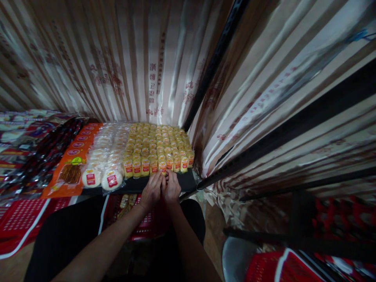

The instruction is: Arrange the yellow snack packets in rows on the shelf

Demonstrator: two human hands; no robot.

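Note:
Rows of small yellow snack packets (158,145) with red and white labels stand close together on the black shelf (133,182). At the front edge of these rows, my left hand (152,191) and my right hand (171,188) meet with bent fingers. Their fingertips pinch the lower end of one front snack packet (162,167), which lines up with its neighbours. Part of that packet is hidden behind the fingers. To the left lie overlapping rows of round white wrapped cakes (112,179), also with red labels.
Beyond the cakes are orange snack bags (63,178) and dark shiny packages (47,152). Red baskets (22,221) sit beneath the shelf, one holding yellow packets (126,203). Printed curtains (132,58) hang behind, and a black metal post (210,74) rises at the right corner.

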